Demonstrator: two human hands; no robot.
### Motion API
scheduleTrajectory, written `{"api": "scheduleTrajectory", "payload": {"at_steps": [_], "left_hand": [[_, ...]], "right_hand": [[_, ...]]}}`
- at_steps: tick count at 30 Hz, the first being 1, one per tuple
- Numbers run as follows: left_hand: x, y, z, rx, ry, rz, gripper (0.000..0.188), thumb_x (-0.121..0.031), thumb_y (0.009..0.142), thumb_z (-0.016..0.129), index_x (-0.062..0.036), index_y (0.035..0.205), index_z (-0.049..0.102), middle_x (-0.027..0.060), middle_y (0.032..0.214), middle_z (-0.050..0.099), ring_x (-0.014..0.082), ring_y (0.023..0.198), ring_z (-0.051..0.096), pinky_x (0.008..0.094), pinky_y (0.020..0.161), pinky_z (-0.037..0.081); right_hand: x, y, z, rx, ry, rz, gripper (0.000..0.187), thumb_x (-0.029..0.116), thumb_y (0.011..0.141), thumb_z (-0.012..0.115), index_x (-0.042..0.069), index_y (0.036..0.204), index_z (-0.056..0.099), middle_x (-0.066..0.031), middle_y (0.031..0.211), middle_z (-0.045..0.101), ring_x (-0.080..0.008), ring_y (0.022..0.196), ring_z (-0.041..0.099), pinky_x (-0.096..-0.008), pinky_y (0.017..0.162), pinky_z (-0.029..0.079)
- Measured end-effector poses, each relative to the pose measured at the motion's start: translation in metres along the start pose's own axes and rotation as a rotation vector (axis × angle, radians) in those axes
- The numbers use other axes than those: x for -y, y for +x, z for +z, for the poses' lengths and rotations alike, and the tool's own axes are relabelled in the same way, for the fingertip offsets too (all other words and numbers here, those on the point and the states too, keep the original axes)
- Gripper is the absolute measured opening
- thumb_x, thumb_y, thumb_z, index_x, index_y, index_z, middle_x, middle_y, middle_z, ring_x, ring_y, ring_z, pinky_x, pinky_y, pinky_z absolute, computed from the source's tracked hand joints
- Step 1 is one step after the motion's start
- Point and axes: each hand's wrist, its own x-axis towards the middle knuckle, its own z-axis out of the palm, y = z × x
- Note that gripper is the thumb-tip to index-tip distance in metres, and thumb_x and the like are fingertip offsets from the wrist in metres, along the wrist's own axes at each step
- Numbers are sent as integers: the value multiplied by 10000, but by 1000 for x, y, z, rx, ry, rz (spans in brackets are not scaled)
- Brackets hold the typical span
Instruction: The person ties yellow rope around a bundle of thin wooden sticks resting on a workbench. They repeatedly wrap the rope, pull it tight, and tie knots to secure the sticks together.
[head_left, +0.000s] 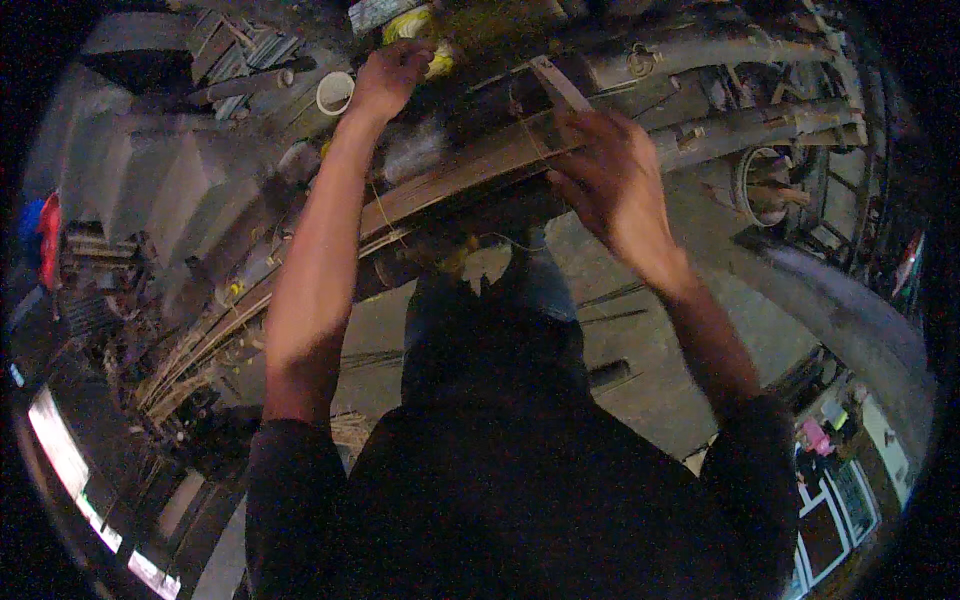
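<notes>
My left hand [393,82] is raised at the far side with its fingers curled in. Whatever they pinch, if anything, is too blurred to make out. Just beyond it lies a bright yellow bundle [440,60]. My right hand [615,175] grips a flat, pale, blade-like strip [562,85], whose far end points up and to the left. Below the strip, the right fingers hang close to a long bundle of thin brown strips [460,170] crossing in front of me. Thin yellowish string shows around that bundle.
A white cup-like container [335,93] stands beside my left wrist. Thick bamboo-like poles [720,140] extend to the right, near a bucket [745,185] with sticks in it. Long thin strips [215,335] run to the lower left. A red object [48,235] is at the far left.
</notes>
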Motion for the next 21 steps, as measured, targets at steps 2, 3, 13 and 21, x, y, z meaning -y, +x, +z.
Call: {"api": "scheduleTrajectory", "payload": {"at_steps": [2,3,13,21], "left_hand": [[-32,-29,-13,-58,96,163,327,-323,935,519,-74,1108,640,81,991,690,195,932,654,339,821,498],[-27,-45,-10,-30,14,140,322,-325,928,527,-82,1105,644,83,989,690,211,933,653,352,828,494],[-60,-116,43,271,238,320,441,-361,877,598,-85,1219,565,190,1080,638,344,995,623,437,884,478],[-47,-200,-46,-187,277,233,473,-318,876,601,-58,1265,530,195,1269,538,355,1159,526,429,966,437]], "right_hand": [[31,-29,-17,-173,115,140,74,72,781,653,47,850,667,-95,1030,631,-308,1003,549,-386,901,418],[45,-51,-16,-170,160,308,57,66,798,643,29,840,655,-109,983,634,-299,988,549,-370,887,418],[52,-10,-6,-257,-219,298,120,130,843,635,43,913,677,-156,1054,618,-344,1023,536,-424,890,414],[28,-84,8,-372,260,388,273,225,901,536,7,1003,664,-163,1173,591,-335,1096,532,-451,967,386]]}}
